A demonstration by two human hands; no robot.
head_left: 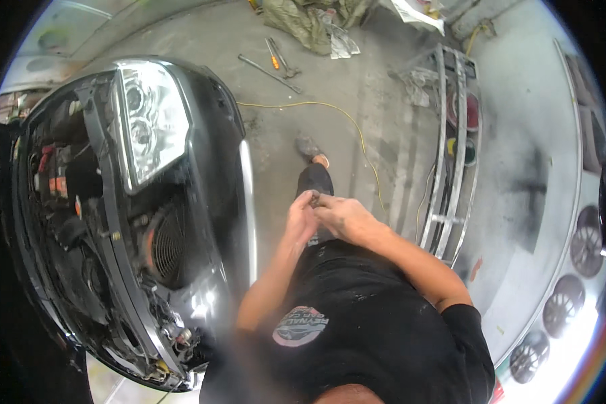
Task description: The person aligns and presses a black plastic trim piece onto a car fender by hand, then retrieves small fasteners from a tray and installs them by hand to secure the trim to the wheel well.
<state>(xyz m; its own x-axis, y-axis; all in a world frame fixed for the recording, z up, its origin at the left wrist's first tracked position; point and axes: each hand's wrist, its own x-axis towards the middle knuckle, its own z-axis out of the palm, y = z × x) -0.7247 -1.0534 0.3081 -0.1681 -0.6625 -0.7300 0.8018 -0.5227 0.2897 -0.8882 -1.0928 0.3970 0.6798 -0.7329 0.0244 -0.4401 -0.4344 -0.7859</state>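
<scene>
Both my hands meet in front of my body, above my leg. My left hand [301, 217] is closed, its fingertips drawn together against those of the other hand. My right hand [347, 217] is closed too, with its fingers bent toward the left one. Anything pinched between them is hidden or too small to name. To my left stands a dark car [212, 161] with its engine bay exposed. Its clear headlight [153, 124] faces the walkway, and neither hand touches the car.
A yellow cord [347, 114] curves across the floor. Beyond it lie a long metal bar [269, 73], an orange-handled screwdriver [273, 55] and a crumpled green cover [296, 23]. A metal rack [444, 155] stands to the right, holding round containers. Wheels [587, 242] line the far right.
</scene>
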